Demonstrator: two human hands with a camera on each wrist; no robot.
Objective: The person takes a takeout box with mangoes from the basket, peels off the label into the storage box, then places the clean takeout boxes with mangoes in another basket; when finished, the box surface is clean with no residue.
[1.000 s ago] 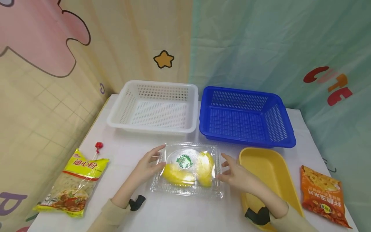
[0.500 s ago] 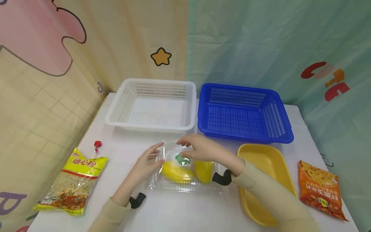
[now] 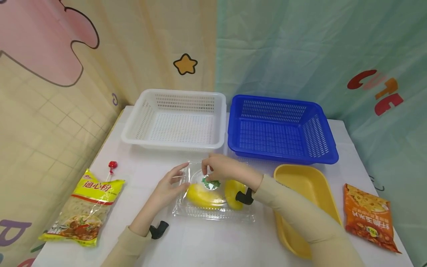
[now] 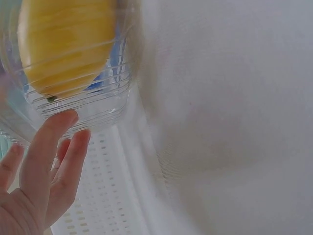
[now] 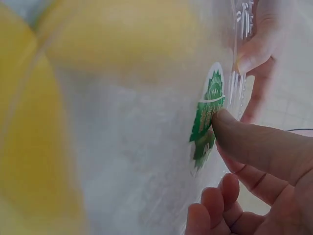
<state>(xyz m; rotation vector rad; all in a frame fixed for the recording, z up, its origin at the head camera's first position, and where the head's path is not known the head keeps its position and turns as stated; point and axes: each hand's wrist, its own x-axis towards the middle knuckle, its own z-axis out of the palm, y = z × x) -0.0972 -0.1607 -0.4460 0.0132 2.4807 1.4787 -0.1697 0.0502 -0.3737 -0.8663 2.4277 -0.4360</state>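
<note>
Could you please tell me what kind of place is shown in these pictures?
Perhaps a small staged work corner, though I cannot be certain: cartoon-printed curtains hang behind and beside a white table, on which a white basket and a blue basket stand side by side.

Head view: moderately bright, soft, even light, source out of frame. Faint shadow under the white basket near the worktop's far edge. Glare on the clear plastic clamshell mid-worktop; glints on the pasta bag by the left edge. Left wrist: greyer, hazy; yellow fruit softened behind shiny ridges. Right wrist: dull, low contrast, fruit blurred; green sticker sharper.
</note>
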